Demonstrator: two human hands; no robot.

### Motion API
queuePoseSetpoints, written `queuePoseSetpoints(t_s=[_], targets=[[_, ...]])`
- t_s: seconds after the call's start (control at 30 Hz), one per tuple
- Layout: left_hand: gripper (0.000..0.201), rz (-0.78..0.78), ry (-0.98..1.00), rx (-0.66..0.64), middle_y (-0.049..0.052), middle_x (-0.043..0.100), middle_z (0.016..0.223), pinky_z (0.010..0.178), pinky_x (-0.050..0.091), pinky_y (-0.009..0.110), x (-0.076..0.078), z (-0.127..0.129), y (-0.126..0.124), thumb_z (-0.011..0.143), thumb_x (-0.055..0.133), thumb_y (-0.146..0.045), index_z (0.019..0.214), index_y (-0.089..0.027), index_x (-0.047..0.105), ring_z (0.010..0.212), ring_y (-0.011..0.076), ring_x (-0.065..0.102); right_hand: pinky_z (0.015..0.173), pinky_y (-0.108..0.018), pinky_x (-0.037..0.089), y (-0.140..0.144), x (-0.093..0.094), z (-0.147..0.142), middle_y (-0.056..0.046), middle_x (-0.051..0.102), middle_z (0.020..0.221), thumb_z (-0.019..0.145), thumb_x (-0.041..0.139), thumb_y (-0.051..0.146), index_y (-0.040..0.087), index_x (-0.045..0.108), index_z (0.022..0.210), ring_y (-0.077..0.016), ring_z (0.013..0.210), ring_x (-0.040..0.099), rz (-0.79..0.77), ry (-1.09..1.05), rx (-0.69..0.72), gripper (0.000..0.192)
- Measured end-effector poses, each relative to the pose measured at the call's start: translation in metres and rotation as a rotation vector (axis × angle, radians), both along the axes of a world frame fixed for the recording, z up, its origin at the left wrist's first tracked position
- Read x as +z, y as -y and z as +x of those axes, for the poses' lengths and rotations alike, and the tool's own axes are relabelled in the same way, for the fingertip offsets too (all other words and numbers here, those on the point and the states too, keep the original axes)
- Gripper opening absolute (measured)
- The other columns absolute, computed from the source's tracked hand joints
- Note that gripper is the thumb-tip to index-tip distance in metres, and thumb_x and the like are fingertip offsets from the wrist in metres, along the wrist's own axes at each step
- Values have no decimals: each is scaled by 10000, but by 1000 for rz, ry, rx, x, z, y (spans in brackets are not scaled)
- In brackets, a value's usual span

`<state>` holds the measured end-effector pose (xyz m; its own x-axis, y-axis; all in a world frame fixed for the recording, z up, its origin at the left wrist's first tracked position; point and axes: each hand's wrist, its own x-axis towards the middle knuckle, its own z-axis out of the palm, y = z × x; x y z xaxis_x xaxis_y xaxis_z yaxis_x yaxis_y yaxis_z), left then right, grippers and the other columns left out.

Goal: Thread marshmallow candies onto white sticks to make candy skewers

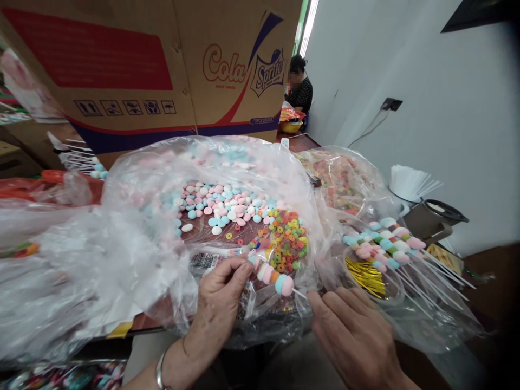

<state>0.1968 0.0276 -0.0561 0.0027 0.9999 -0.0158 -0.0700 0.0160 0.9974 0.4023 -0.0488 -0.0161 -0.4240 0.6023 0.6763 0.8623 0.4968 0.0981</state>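
My left hand [219,300] pinches the upper end of a candy skewer [273,276], a white stick threaded with pink, white, orange and blue sweets. My right hand [351,330] grips the bare lower end of the same stick with its fingertips. The skewer lies across the front of an open clear plastic bag [142,227]. Inside the bag are loose pink, white and blue marshmallow discs [221,203] and a heap of small coloured ring candies [289,241].
Finished skewers [385,244] are piled to the right over gold twist ties [365,276]. Behind them stand a second bag of sweets [343,181], a cup of white sticks [408,184] and a dark pot [436,216]. A large printed cardboard box [154,70] looms behind; another person [299,89] sits far back.
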Motion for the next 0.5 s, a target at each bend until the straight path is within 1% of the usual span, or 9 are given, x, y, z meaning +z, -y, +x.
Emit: queuePoseSetpoints(t_s=[0.1, 0.2, 0.37, 0.5], targets=[[204, 15, -36, 3, -20, 679, 738, 697, 421, 235, 1, 1, -1, 858, 712, -378, 759, -202, 741, 739, 166, 569, 646, -344, 390, 0, -2, -7, -42, 648, 695, 910, 523, 32, 113, 652, 1032, -192, 661, 547, 29, -21, -9, 195], [205, 9, -10, 13, -22, 675, 763, 708, 424, 233, 0, 4, -2, 862, 707, -377, 756, -203, 728, 751, 164, 568, 638, -342, 384, -1, -3, -12, -45, 646, 695, 900, 533, 26, 119, 642, 1039, -195, 656, 544, 43, -36, -33, 200], [212, 2, 10, 26, -34, 659, 731, 658, 413, 217, -3, 6, -4, 866, 712, -388, 759, -205, 721, 712, 149, 545, 652, -339, 386, -2, -6, -19, -30, 626, 670, 916, 517, 36, 126, 645, 1030, -185, 635, 548, 40, -33, -55, 194], [219, 12, 41, 42, -25, 670, 734, 656, 427, 225, -8, 8, -5, 863, 717, -400, 772, -202, 732, 705, 155, 554, 632, -338, 387, -5, -7, -22, -37, 640, 679, 906, 527, 35, 120, 638, 1047, -189, 639, 553, 49, -42, -64, 199]])
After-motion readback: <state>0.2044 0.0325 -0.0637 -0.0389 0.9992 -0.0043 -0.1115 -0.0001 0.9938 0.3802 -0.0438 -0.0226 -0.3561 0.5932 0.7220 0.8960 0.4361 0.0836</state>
